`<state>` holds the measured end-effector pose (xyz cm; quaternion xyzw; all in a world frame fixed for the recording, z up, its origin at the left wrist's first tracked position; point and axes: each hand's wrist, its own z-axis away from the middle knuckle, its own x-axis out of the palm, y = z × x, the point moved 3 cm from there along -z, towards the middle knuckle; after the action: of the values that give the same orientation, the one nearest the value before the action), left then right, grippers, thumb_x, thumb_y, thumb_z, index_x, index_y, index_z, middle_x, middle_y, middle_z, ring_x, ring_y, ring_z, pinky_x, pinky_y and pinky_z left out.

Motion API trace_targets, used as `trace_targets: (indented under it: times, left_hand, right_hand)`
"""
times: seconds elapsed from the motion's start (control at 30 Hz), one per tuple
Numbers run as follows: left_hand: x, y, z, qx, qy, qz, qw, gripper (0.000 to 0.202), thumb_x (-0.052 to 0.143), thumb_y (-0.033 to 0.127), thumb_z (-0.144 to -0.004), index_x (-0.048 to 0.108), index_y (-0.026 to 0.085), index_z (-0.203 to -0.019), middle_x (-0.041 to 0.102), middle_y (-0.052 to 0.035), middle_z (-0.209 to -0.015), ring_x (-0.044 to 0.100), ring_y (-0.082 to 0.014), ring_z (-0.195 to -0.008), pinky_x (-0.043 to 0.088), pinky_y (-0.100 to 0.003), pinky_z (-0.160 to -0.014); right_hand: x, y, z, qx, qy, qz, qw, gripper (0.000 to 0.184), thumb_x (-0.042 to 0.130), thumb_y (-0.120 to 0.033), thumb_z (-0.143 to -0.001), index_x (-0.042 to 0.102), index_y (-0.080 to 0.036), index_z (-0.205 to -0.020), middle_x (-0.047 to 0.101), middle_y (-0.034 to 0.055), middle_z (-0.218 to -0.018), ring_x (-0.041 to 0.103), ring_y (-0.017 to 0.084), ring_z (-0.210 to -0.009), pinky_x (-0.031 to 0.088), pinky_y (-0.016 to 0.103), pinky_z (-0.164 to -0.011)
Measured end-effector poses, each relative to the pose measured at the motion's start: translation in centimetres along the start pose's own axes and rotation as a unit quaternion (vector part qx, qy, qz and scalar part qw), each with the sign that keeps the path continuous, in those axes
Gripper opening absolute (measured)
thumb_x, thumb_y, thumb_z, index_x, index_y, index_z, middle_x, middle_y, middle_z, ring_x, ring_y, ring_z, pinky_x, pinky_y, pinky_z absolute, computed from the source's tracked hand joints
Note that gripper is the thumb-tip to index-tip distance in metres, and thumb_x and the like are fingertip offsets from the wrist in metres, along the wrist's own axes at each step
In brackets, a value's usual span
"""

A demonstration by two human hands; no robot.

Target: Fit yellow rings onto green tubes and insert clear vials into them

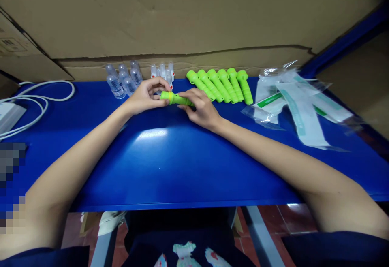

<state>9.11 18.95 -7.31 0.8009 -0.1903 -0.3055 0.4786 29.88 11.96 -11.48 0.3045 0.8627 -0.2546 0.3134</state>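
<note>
My left hand [144,97] pinches one end of a bright green flashlight [172,97] between thumb and fingers. Around the other end of it, my right hand [203,111] is closed, hiding part of the ribbed body. A yellow ring shows near the flashlight's left end, and it lies nearly level just above the blue table [182,174]. To the right behind my right hand, several similar green flashlights [226,86] lie side by side, aslant. Small clear tubes with white bases and red dots [162,71] stand behind my left hand.
Several clear plastic bottles [116,86] stand at the back left. Flat printed packets in clear wrap [293,101] overlap at the right. A white cable [45,101] loops near a white device [11,115] at the left. A cardboard wall [182,16] rises behind the table.
</note>
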Motion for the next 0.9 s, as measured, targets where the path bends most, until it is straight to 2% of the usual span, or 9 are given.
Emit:
trace_targets:
  times: [0.17,0.4,0.57,0.73,0.9]
  left_hand:
    - [0.1,0.5,0.1,0.004,-0.002,-0.01,1.0,0.045,0.095,0.034,-0.065,0.065,0.017,-0.094,0.07,-0.0056,-0.105,0.073,-0.019,-0.104,0.066,-0.033,-0.092]
    - [0.3,1.1,0.1,0.02,-0.002,-0.046,0.999,0.038,0.089,0.024,-0.065,0.067,0.017,-0.095,0.07,-0.0051,-0.104,0.071,-0.0184,-0.103,0.064,-0.029,-0.086]
    - [0.5,1.4,0.1,0.042,0.006,-0.065,0.997,0.036,0.089,0.03,-0.067,0.069,0.017,-0.094,0.071,-0.0056,-0.103,0.07,-0.0183,-0.102,0.062,-0.026,-0.081]
    - [0.4,0.8,0.0,0.047,0.027,-0.08,0.995,0.039,0.087,0.041,-0.076,0.07,0.016,-0.101,0.074,-0.0077,-0.107,0.071,-0.0182,-0.102,0.061,-0.023,-0.079]
    - [0.7,0.2,0.2,0.042,0.005,-0.069,0.997,0.048,0.087,0.044,-0.077,0.069,0.019,-0.114,0.072,-0.0088,-0.121,0.072,-0.0178,-0.106,0.062,-0.022,-0.079]
  right_hand:
    - [0.1,0.0,0.0,0.006,-0.009,-0.016,1.0,0.033,0.06,-0.025,-0.101,0.064,-0.018,-0.133,0.071,0.0151,-0.119,0.067,0.032,-0.111,0.054,0.052,-0.1]
    - [0.0,0.1,0.1,-0.016,0.002,-0.029,0.999,0.033,0.059,-0.027,-0.102,0.064,-0.017,-0.133,0.072,0.0144,-0.116,0.069,0.031,-0.108,0.058,0.05,-0.095]
    - [0.0,-0.1,0.1,-0.032,0.013,-0.026,0.999,0.033,0.056,-0.028,-0.103,0.063,-0.016,-0.133,0.072,0.0145,-0.114,0.069,0.03,-0.104,0.058,0.049,-0.094]
    - [-0.1,-0.1,0.2,0.014,-0.033,-0.044,0.998,0.036,0.044,-0.036,-0.11,0.062,-0.016,-0.134,0.071,0.0151,-0.114,0.069,0.028,-0.101,0.058,0.043,-0.088]
    - [-0.2,-0.1,0.0,0.039,-0.035,-0.066,0.996,0.056,0.027,-0.051,-0.113,0.068,-0.016,-0.124,0.072,0.0127,-0.101,0.068,0.024,-0.089,0.054,0.039,-0.083]
